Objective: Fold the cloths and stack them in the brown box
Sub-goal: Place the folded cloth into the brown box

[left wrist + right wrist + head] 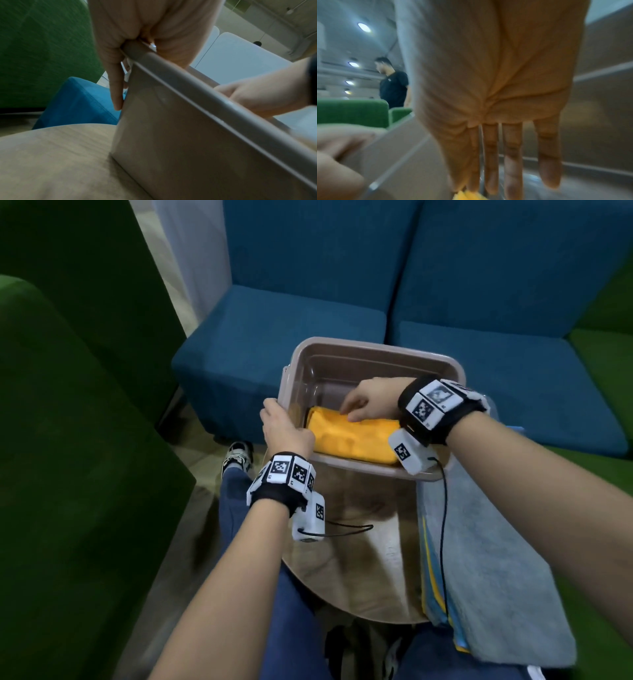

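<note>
A brown box [370,344] stands on a round wooden table [359,542]. Inside it, against the near wall, lies a folded yellow cloth [352,440]. My left hand [286,429] grips the box's near left corner by the rim; the left wrist view shows its fingers [116,88] curled over the rim and lying down the box wall [188,135]. My right hand [366,402] reaches into the box with straight fingers, its tips touching the yellow cloth's [467,196] far edge. A stack of unfolded cloths, grey on top [489,577], lies at the table's right.
A blue sofa [308,320] stands right behind the table and a green armchair [68,440] to the left. My legs and a shoe [238,458] are under the table's left side. A person in black [393,88] stands far off.
</note>
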Tool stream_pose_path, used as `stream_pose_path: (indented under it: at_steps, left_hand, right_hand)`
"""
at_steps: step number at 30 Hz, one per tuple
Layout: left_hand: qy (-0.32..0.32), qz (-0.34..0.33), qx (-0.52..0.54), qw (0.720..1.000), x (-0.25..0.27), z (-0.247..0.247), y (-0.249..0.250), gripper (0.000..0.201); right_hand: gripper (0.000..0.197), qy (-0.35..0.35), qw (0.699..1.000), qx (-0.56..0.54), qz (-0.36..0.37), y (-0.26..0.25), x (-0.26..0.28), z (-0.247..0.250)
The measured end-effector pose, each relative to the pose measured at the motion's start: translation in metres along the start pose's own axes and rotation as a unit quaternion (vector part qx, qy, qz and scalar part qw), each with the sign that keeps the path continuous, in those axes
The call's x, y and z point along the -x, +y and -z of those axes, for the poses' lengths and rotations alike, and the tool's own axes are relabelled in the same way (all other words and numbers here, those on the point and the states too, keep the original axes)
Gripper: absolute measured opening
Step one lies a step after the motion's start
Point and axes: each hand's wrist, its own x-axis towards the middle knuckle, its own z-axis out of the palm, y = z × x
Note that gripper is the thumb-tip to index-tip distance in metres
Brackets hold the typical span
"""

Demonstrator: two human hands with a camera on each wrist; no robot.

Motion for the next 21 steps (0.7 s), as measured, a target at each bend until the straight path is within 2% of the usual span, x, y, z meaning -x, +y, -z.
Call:
stream_pose_path:
  at_steps: [2, 4, 7, 9, 10, 13, 18, 21]
  left_hand:
    - [0.007, -0.013, 0.012, 1.0, -0.005, 0.0, 0.002, 0.036]
    - [0.021, -0.014, 0.027, 0.999, -0.01, 0.001, 0.003, 0.035]
    - [0.045, -0.006, 0.042, 0.998, -0.022, -0.002, 0.006, 0.036]
    - [0.056, -0.014, 0.048, 0.997, -0.03, -0.007, 0.008, 0.036]
    - [0.058, -0.02, 0.052, 0.997, -0.033, -0.009, 0.01, 0.035]
    - [0.049, -0.045, 0.059, 0.996, -0.045, -0.017, 0.015, 0.035]
    - [0.003, -0.041, 0.036, 0.999, -0.061, -0.021, 0.024, 0.059]
    - [-0.037, -0.103, -0.015, 0.994, -0.061, -0.022, 0.02, 0.057]
  right_hand:
    - [0.043, -0.004, 1.0, -0.024, 0.004, 0.0, 0.027, 0.004]
    - [0.049, -0.041, 0.998, -0.04, -0.003, 0.006, 0.051, -0.003]
    - [0.044, -0.065, 0.998, -0.01, -0.018, 0.015, 0.067, -0.026]
    - [0.02, -0.026, 0.999, -0.008, -0.023, 0.021, 0.063, -0.041]
    - [0.015, 0.004, 1.0, -0.004, -0.027, 0.026, 0.06, -0.047]
    - [0.014, 0.097, 0.993, 0.0, -0.068, 0.033, 0.055, -0.055]
    - [0.011, 0.201, 0.975, 0.008, -0.098, 0.033, 0.045, -0.063]
    - [0.023, 0.261, 0.955, 0.011, -0.141, 0.034, 0.037, -0.068]
